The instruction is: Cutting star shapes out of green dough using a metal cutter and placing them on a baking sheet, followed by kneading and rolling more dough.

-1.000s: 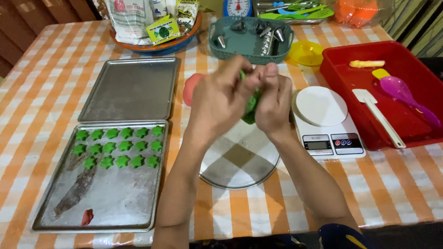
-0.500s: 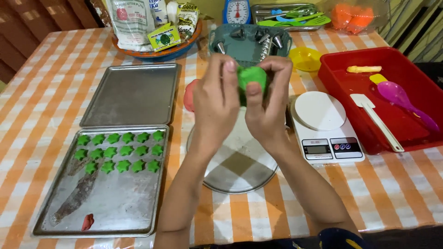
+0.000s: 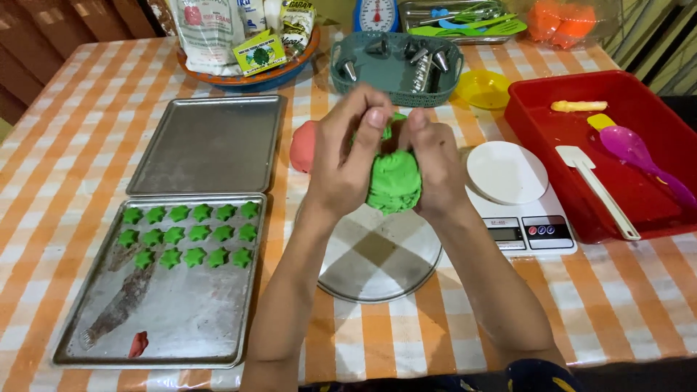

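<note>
I see both hands raised over the middle of the table, pressed around a lump of green dough [image 3: 394, 181]. The left hand [image 3: 347, 156] curls on its left side, fingers bent over the top; the right hand [image 3: 433, 165] closes on the other side. The dough hangs above the far edge of a round glass plate [image 3: 377, 265], not touching it.

Room to move is tight. Just right of the hands sits a white kitchen scale [image 3: 519, 199], and beyond it a red tray [image 3: 639, 196] holding a white spatula [image 3: 597, 190] and a purple spoon [image 3: 642, 156]. To the left, a baking tray [image 3: 167, 283] carries rows of green star cookies [image 3: 190, 236]; an empty tray [image 3: 207, 144] lies behind it. A pink dough lump [image 3: 301, 145] rests near the left wrist.

The table wears an orange-and-white checked cloth [image 3: 65, 167]. A teal basket [image 3: 396, 69] of metal piping tips stands at the back.
</note>
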